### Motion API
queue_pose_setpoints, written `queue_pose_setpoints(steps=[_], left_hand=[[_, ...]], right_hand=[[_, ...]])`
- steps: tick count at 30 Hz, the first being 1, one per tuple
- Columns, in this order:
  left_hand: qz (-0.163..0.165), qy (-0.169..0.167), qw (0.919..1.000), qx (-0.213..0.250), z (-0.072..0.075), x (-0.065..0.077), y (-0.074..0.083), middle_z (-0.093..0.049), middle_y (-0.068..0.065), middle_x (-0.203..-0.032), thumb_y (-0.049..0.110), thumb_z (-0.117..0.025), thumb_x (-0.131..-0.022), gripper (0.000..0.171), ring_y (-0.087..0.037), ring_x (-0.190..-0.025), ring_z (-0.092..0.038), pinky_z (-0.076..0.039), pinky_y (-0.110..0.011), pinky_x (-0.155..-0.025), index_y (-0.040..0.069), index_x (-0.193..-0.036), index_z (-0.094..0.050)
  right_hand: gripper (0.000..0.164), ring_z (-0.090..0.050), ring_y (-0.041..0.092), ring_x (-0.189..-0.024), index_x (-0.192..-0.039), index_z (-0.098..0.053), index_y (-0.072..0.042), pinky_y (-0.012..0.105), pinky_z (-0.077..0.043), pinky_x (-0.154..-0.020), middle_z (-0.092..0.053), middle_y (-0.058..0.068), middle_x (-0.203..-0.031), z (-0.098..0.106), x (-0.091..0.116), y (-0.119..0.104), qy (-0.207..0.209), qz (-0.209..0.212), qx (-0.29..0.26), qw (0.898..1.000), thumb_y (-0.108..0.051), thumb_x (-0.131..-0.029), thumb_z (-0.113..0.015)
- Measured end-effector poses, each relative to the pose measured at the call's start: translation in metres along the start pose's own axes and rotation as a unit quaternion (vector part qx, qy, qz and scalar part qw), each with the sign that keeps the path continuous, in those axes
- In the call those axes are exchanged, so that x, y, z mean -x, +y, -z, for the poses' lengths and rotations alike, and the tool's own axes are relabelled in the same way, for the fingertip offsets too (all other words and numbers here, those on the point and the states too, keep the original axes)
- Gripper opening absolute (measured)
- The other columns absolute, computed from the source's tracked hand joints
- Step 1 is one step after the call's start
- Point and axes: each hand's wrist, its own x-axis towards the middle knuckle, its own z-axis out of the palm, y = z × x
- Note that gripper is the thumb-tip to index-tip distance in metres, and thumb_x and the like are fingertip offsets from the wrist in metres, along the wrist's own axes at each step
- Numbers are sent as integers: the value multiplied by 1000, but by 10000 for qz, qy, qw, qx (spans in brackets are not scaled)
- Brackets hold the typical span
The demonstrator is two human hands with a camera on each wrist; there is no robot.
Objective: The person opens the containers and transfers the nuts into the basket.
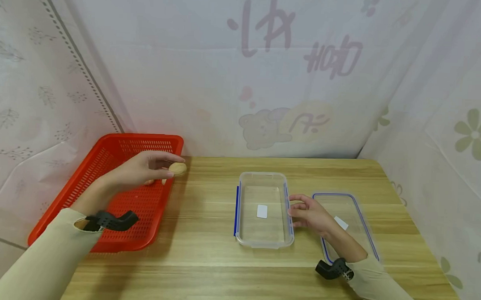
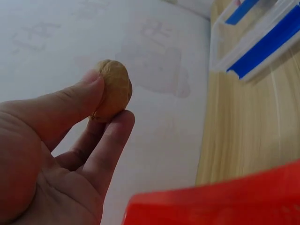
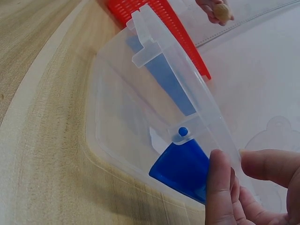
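Note:
A walnut [image 2: 115, 89] is pinched between the thumb and fingers of my left hand [image 1: 153, 166], which is raised over the right rim of the red basket [image 1: 163, 209]. More walnuts [image 1: 149, 182] lie in the basket, partly hidden by that hand. A clear plastic container [image 1: 263, 231] with blue side latches [image 3: 180, 168] stands lidless on the table, a white label visible at its bottom. My right hand [image 1: 308, 215] grips the container's right side, thumb and fingers at the rim beside a hanging latch.
The clear lid [image 1: 339, 203] with a blue seal lies flat to the right, partly under my right forearm. A wooden table [image 1: 203, 256] carries everything. Printed white cloth [image 1: 195, 76] hangs behind it and along both sides.

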Motion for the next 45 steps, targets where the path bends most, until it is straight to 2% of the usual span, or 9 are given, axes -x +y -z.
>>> queue_pose_setpoints(steps=[2,8,13,18,21,24,28,37,45], left_hand=[[35,-21,9999,124,6,4,-6,-67,-13,-117,15,-73,-96,47,-18,-81,-61,-46,-26,-57,4,-140,-58],[-20,-85,9994,329,20,15,-27,-68,-10,-122,10,-70,-97,49,-21,-95,-68,-58,-32,-76,0,-142,-55],[-80,16,9999,145,26,23,-42,-66,-5,-126,7,-68,-98,49,-13,-103,-67,-59,-31,-83,-6,-142,-53],[157,93,9998,-63,29,27,-55,-58,-15,-136,12,-70,-97,48,-6,-113,-62,-55,-26,-91,-4,-140,-56],[391,70,9990,-194,31,29,-62,-51,-19,-141,17,-71,-97,46,-14,-120,-57,-52,-28,-94,0,-138,-59],[567,-15,9977,-368,33,31,-69,-50,-20,-140,21,-71,-97,46,-29,-127,-52,-50,-38,-98,3,-139,-59],[684,-189,9967,-398,33,29,-80,-53,-21,-141,22,-70,-98,47,-42,-132,-48,-47,-50,-101,3,-139,-58],[902,-558,9942,-180,28,16,-93,-59,-20,-134,12,-71,-96,44,-37,-123,-53,-52,-39,-96,-4,-135,-58],[1052,-695,9916,-272,22,4,-105,-59,-18,-129,11,-74,-94,42,-35,-120,-52,-49,-43,-99,-6,-129,-59]], right_hand=[[53,-65,13,-82,-145,-34,11,28,-60,-70,-64,1,-95,0,0,0,-4,-1,-8,10000,2,-99,-60],[55,-65,13,-82,-145,-33,11,28,-60,-70,-64,0,-93,0,1,0,-54,-8,-97,9999,2,-99,-61],[54,-65,12,-82,-144,-34,11,28,-60,-71,-64,0,-92,1,0,1,-98,14,-77,9999,1,-98,-62],[54,-65,13,-83,-144,-34,11,29,-60,-71,-64,0,-93,1,0,1,-99,30,-54,9999,1,-98,-62],[55,-66,14,-83,-144,-34,11,29,-60,-72,-65,1,-94,1,0,2,-105,49,-2,9999,0,-99,-62],[55,-66,15,-83,-145,-34,11,29,-60,-72,-65,2,-95,1,0,2,-112,53,33,9999,0,-99,-62],[56,-66,15,-84,-145,-34,12,29,-60,-72,-65,2,-95,1,0,2,-104,62,32,9999,0,-99,-62],[56,-66,14,-84,-145,-33,12,29,-60,-72,-65,2,-96,1,1,1,-80,63,45,9999,0,-99,-62],[55,-66,14,-83,-145,-34,11,28,-60,-71,-65,2,-96,0,2,1,-20,12,-17,10000,1,-99,-62]])
